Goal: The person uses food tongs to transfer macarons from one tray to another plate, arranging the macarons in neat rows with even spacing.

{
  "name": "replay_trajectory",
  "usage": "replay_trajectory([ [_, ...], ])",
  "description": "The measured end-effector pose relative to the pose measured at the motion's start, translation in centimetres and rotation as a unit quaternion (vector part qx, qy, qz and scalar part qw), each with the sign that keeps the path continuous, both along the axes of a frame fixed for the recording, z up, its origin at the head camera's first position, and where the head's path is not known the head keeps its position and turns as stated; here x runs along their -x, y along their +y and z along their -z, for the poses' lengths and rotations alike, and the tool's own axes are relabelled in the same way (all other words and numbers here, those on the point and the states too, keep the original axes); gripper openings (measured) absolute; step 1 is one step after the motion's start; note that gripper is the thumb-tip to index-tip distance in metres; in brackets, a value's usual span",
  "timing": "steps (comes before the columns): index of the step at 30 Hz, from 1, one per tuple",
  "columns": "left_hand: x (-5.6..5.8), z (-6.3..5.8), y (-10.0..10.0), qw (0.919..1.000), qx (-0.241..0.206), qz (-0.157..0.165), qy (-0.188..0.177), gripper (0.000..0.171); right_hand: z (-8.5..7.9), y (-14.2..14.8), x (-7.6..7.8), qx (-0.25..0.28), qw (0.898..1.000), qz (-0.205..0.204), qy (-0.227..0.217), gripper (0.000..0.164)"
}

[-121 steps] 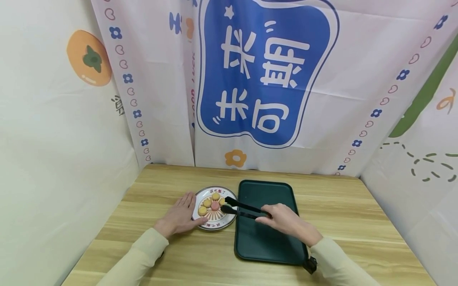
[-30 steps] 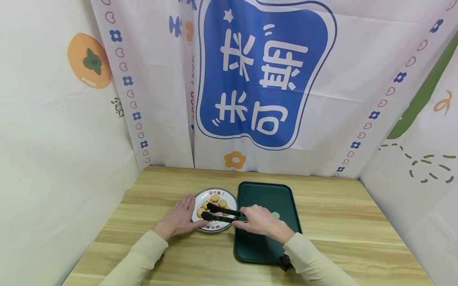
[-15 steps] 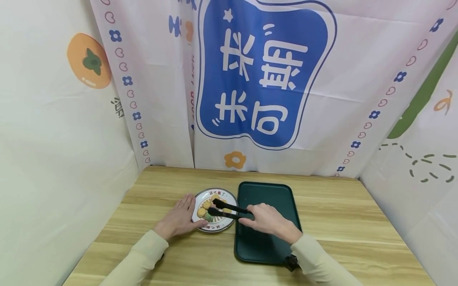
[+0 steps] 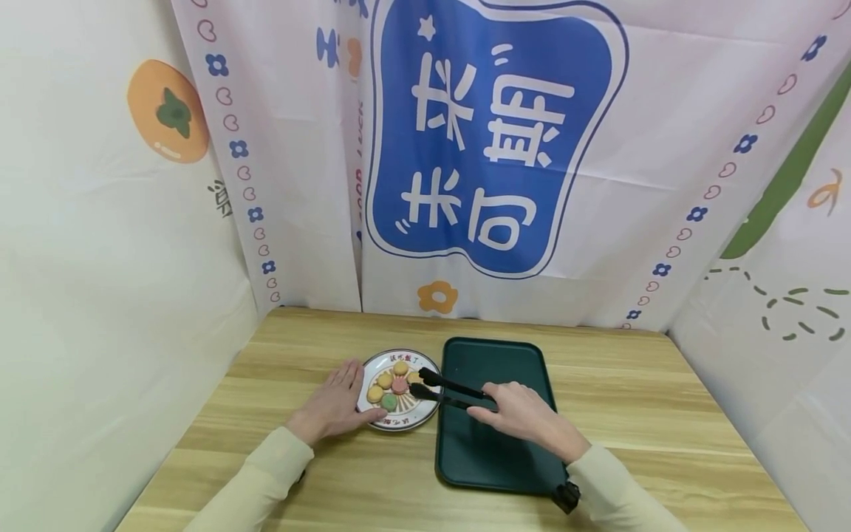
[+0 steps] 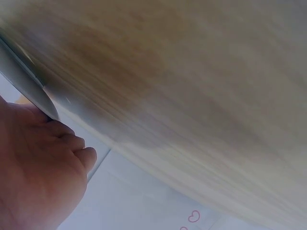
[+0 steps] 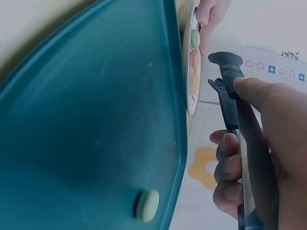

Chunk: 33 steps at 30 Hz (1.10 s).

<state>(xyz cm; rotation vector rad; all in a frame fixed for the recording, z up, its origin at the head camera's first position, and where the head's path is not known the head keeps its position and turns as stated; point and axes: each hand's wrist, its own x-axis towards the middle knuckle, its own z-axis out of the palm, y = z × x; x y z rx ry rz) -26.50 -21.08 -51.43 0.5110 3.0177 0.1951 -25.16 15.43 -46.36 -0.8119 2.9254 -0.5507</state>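
Observation:
My left hand [image 4: 335, 403] lies flat beside the left rim of a white plate [image 4: 425, 417], its fingers straight and the thumb over the front rim. On the plate are several yellow macarons [image 4: 375, 393], a pink macaron [image 4: 399, 385] and a green macaron [image 4: 388, 402]. My right hand [image 4: 525, 414] grips black tongs [image 4: 459, 403] above the dark green tray [image 4: 492, 465]. The tongs' tips hover over the plate's right side, spread apart with nothing between them. Another green macaron [image 6: 147, 206] sits on the tray in the right wrist view; my right hand hides it in the head view.
The tray stands directly right of the plate on a wooden table [image 4: 631, 414]. A printed curtain [image 4: 319, 185] hangs behind the table's back edge, with light fabric walls on both sides.
Four seconds ago no green macaron showed on the plate; now one lies near its front. Within the last second the tongs have moved back to the right. My left hand has stayed put.

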Motion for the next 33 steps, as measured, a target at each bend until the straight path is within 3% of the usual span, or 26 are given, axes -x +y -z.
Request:
replay_trajectory([
  [9, 0.2, 0.1, 0.1, 1.0000, 0.006, -0.002, -0.004, 0.114, 0.0, 2.4, -0.4, 0.005, 1.000, 0.009, 0.016, 0.047],
  [33, -0.1, -0.1, 0.1, 0.9999, -0.011, 0.001, 0.002, 0.113, 0.9, 7.7, -0.5, 0.011, 0.999, 0.042, -0.005, 0.051],
])
